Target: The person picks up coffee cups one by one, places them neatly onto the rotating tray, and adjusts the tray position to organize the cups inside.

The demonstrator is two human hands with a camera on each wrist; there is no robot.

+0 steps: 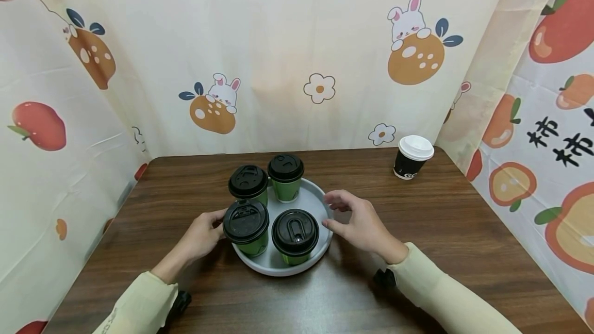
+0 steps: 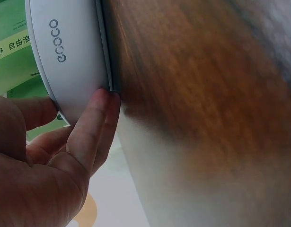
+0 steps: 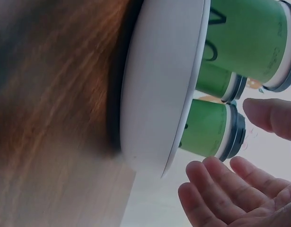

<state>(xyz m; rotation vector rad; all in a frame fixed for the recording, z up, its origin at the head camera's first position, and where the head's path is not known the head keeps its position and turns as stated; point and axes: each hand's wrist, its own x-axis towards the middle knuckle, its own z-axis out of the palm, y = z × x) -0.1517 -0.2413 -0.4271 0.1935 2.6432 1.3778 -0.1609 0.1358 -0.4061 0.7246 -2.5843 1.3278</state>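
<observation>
A round light-grey tray (image 1: 278, 272) sits on the wooden table, bearing several green paper cups with black lids. My left hand (image 1: 200, 235) holds the tray's left side; in the left wrist view the thumb lies at the upper rim while the fingers reach to the lower edge of the side wall (image 2: 74, 61). Closest to that hand stands the front-left cup (image 1: 252, 246). At the tray's right edge my right hand (image 1: 364, 224) has its fingers spread and loosely bent. The right wrist view shows a gap between these fingers and the tray wall (image 3: 157, 85).
A black paper cup with a white lid (image 1: 413, 157) stands at the back right of the wooden table (image 1: 362, 298). Printed cloth (image 1: 278, 40) hangs along the back and both sides.
</observation>
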